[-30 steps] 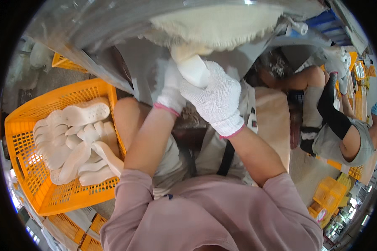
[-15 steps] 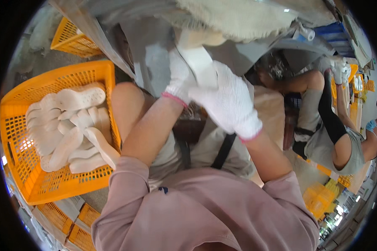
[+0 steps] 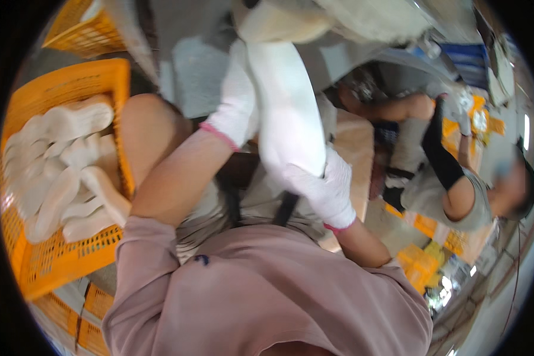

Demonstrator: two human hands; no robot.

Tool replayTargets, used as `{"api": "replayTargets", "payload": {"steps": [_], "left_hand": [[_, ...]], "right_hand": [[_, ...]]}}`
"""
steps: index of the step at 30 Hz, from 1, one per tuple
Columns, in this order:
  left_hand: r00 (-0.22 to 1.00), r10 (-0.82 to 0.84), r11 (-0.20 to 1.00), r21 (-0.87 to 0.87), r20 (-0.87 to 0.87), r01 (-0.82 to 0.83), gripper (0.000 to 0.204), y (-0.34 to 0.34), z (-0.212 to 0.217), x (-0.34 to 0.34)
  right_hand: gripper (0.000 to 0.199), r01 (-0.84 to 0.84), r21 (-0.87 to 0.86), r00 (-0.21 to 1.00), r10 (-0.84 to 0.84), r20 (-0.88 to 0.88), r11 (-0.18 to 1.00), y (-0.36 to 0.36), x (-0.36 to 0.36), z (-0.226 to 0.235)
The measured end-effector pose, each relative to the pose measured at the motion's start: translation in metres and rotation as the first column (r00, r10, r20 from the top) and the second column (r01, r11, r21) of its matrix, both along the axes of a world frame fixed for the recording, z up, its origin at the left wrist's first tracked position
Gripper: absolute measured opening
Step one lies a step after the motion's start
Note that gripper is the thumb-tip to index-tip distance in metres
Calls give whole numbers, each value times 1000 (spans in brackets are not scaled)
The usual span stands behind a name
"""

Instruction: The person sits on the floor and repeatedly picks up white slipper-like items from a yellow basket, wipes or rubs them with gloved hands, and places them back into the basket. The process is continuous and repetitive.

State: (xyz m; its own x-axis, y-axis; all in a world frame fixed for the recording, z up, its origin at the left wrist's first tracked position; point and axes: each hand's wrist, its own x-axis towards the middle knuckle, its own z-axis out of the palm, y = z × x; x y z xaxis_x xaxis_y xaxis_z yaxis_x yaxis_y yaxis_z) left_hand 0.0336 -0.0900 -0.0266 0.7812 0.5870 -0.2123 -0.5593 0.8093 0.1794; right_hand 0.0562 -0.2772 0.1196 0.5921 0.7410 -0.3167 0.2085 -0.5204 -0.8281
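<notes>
A long white shoe sole (image 3: 288,107) lies between my two hands, its far end up against a cream, fuzzy-edged round pad (image 3: 285,22). My left hand (image 3: 238,95), in a white knit glove with a pink cuff, is closed along the sole's left edge near that end. The left fingertips are partly hidden. My right hand (image 3: 329,190), gloved alike, grips the near end, its thumb lying across the top. On my left, an orange plastic crate (image 3: 123,89) holds a heap of off-white soles (image 3: 56,199).
Another orange crate (image 3: 86,37) stands at the far left, and several more orange crates (image 3: 98,301) sit at the lower left. A grey machine housing (image 3: 199,74) is in front of me. To the right, a co-worker in a grey shirt (image 3: 451,199) sits with gloved hands raised.
The sole is now drawn nearer and shows more of its length. My right hand has moved down to its near end. The whole view has shifted, moving the crate leftward in the picture.
</notes>
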Motion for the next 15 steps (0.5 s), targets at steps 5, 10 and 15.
{"api": "replayTargets", "payload": {"steps": [5, 10, 15], "left_hand": [[955, 168, 985, 79, -244, -153, 56, 10, 25, 4], [746, 182, 662, 641, -641, 389, 42, 13, 42, -54], [444, 802, 119, 835, -400, 537, 37, 41, 92, -236]], "right_hand": [[37, 254, 267, 901, -127, -416, 929, -19, 10, -22], [34, 101, 252, 983, -57, -174, 963, -27, 32, -19], [33, -54, -92, 965, 75, 252, 994, -62, 91, -49]]}}
